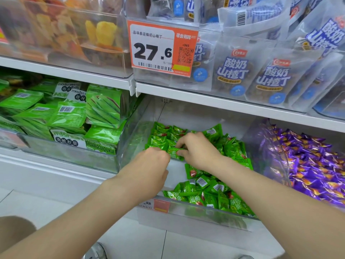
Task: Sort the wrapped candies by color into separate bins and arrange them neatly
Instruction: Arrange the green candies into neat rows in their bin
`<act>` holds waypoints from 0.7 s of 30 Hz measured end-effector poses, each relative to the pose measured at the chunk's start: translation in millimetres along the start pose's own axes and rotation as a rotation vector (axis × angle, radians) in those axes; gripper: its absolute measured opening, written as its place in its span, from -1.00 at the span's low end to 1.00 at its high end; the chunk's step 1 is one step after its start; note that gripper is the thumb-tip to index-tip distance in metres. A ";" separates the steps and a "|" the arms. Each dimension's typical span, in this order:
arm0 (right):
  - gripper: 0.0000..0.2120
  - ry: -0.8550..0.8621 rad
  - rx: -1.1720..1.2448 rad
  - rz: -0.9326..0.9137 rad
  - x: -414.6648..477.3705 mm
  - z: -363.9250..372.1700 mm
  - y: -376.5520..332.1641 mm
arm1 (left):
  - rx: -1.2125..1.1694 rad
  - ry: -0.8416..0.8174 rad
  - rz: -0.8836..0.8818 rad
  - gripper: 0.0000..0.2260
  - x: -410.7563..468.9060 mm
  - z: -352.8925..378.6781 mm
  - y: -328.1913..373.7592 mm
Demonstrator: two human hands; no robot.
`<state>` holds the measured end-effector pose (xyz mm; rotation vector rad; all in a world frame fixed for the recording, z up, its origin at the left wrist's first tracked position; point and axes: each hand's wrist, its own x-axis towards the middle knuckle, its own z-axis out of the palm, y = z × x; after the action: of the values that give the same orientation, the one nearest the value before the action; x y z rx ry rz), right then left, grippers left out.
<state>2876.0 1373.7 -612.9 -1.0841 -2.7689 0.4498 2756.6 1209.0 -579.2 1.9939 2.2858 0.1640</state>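
Small green wrapped candies (209, 191) lie in a clear plastic bin (196, 212) on the lower shelf, some in a row at the back, more heaped at the front right. Both my hands reach into this bin. My left hand (155, 161) has its fingers curled at the left end of one green candy (174, 153). My right hand (197, 149) pinches the same candy from the right, fingertips on the back row. Purple wrapped candies (313, 169) fill the neighbouring bin on the right.
A bin of green okra snack packs (74, 116) stands to the left. The shelf above carries blue-and-white pouches (233, 73), dried fruit (102, 34) and an orange price tag (160, 47). A white shelf edge and tiled floor lie below.
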 end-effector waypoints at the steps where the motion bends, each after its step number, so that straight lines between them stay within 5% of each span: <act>1: -0.81 0.005 -0.012 0.000 -0.9 0.4 -0.4 | 0.001 0.001 0.001 -0.88 0.0 0.2 0.3; 9: -0.78 0.084 -0.104 0.019 -11.5 -27.9 -10.5 | -0.007 0.014 0.018 -0.82 1.6 0.2 0.5; 12: -0.87 -0.093 -0.160 -0.043 -19.9 -46.1 -2.3 | 0.010 0.014 0.047 -0.83 1.7 -1.9 2.2; 15: -0.64 -0.315 -0.330 -0.157 -32.3 -46.8 1.5 | -0.004 0.018 0.064 -0.84 2.0 -2.9 4.4; 21: -0.61 -0.263 -0.377 -0.181 -29.9 -36.5 7.1 | -0.114 0.042 0.038 -0.88 2.5 -4.9 8.3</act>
<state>2910.9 1366.5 -581.1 -0.8761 -3.2419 0.0482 2763.7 1212.6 -573.2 1.9966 2.2100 0.3345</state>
